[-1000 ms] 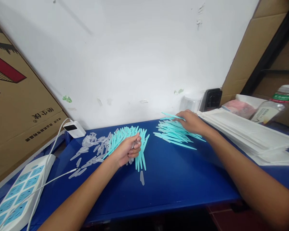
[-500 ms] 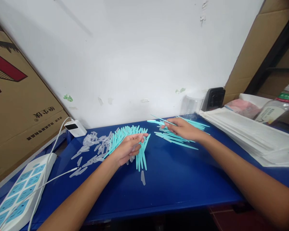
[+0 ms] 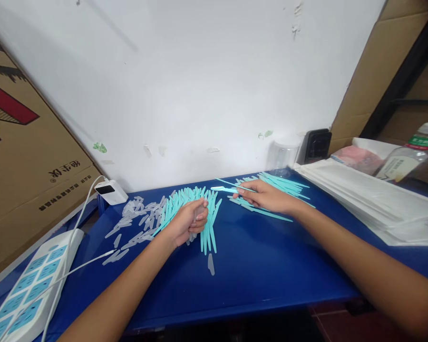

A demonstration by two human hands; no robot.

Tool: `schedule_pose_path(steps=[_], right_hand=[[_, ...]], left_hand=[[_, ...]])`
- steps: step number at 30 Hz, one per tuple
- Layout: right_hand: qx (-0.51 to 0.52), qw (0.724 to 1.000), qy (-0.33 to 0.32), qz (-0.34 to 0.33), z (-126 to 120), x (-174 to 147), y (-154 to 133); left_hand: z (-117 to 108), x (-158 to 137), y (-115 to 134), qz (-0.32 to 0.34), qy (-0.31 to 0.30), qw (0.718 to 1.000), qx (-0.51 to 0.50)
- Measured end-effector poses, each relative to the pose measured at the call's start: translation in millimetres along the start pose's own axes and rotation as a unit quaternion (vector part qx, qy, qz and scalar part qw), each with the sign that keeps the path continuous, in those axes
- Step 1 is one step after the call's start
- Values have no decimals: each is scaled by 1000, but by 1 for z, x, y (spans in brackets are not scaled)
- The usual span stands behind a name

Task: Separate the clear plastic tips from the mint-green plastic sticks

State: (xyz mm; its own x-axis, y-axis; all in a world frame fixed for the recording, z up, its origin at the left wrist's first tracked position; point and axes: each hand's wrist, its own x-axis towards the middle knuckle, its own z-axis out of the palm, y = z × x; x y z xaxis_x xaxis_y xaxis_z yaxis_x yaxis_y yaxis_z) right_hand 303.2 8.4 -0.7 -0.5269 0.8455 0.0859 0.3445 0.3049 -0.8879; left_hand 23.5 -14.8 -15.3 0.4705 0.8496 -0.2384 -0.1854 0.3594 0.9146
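My right hand [image 3: 258, 195] pinches turquoise eyebrow razors [image 3: 221, 189], whose slim ends point left toward my other hand. Two ends stick out of its fingers. Under and behind it lies a loose spread of the same razors [image 3: 271, 214]. My left hand [image 3: 189, 221] is closed, with translucent blade caps [image 3: 199, 212] showing between its fingers; how many is hidden. It hovers over a dense heap of turquoise razors [image 3: 209, 235]. Left of that heap many clear caps [image 3: 131, 209] are scattered, and a single cap [image 3: 210, 264] lies in front of it.
On the blue table [image 3: 264, 275], a power strip [image 3: 39, 285] and a white charger with cable [image 3: 111, 191] are at left. A clear cup [image 3: 284, 156] stands by the wall. White sheets or bags [image 3: 371, 204] and a bottle [image 3: 406, 156] sit at right. A cardboard box [image 3: 28, 156] leans left.
My right hand has moved slightly left and down with its razors, nearer my left hand. My left hand's extended index finger has curled in.
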Motion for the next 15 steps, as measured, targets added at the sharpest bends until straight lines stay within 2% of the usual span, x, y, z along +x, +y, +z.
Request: schedule_pose_path(steps=[11,15], right_hand=[[15,1000,-13,13,4,-1,-4],[17,1000,-23,13,5,-2,-6]], left_hand=[[1,-2,2,34,8,998,43],[1,-2,2,55,35,997,37]])
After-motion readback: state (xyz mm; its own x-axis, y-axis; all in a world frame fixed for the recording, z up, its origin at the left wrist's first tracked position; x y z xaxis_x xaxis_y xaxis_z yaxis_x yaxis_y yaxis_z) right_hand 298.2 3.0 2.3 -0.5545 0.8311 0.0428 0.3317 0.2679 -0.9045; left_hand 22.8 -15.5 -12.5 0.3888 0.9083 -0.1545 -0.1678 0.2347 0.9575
